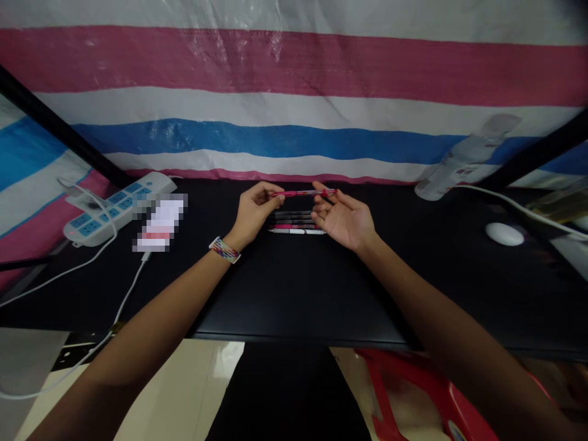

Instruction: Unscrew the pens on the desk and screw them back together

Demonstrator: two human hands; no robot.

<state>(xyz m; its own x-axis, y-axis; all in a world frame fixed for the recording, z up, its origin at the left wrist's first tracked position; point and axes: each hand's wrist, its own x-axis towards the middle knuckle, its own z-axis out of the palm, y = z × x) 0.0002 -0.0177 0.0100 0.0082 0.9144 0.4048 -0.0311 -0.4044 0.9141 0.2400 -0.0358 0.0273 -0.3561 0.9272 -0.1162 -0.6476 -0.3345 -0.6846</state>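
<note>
A pink pen (303, 193) is held level above the back part of the black desk. My left hand (254, 211), with a multicoloured woven band (225, 250) on its wrist, pinches the pen's left end between thumb and fingers. At the other end, my right hand (349, 222) is turned palm up, its thumb against the pen and the index finger behind it; the other fingers curl loosely. Below the pen, several pens lie side by side in a row. Nearest to me is a white pen (294, 231), and dark pens (291, 217) lie farther back, their right ends partly hidden by my right hand.
On the left of the desk (294, 294) are a white power strip (119, 205) and a phone (160, 223) on a white cable (133, 285). A clear bottle (459, 162) and a white mouse (504, 234) stand right. Striped sheeting (294, 67) hangs behind; a red stool (413, 380) is below.
</note>
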